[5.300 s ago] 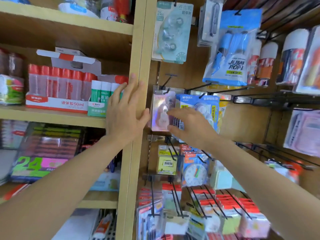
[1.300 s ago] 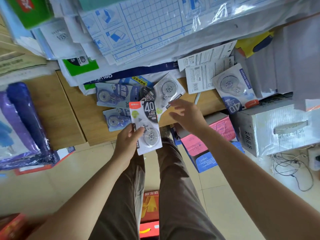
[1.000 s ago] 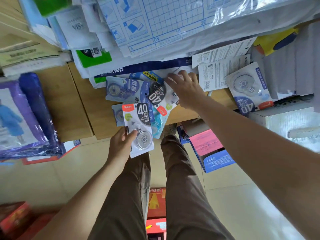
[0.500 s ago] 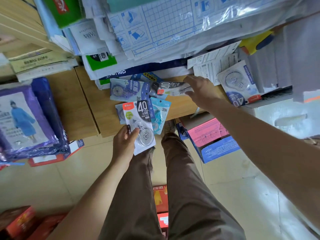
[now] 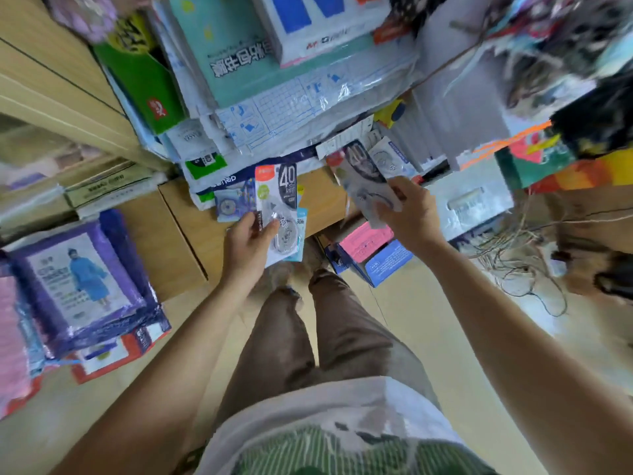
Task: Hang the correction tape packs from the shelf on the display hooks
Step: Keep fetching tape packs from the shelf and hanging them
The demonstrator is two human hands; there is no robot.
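1. Far left from my feed, a purple raincoat package (image 5: pixel 78 286) leans against the low wooden shelf (image 5: pixel 318 197). It is no part of the job
2. The left hand (image 5: pixel 251 246) keeps the white "40" pack (image 5: pixel 279 200) it had a moment ago. The thumb lies across the front, the fingers curl behind, and the card stands upright just in front of the shelf edge
3. A light-blue pack (image 5: pixel 302 222) peeks out from behind that card. I cannot tell whether the hand has it too or whether it lies on the shelf
4. A blue wheel pack (image 5: pixel 229 209) lies flat on the shelf just beside the left hand, not yet picked up
5. Here is the change: half a second ago the right hand (image 5: pixel 407 214) was reaching onto the shelf. Now it has lifted clear, with its fingers closed on the lower end of a second "40" pack (image 5: pixel 363 176), which tilts above the shelf and looks blurred
6. Further right, one more pack (image 5: pixel 390 157) rests on the shelf by the paper stack
7. My reading: both hands are now loaded, so the collecting step is nearly done. The display hooks are out of view, so the next move is to turn back to them, with at least two packs left for another trip
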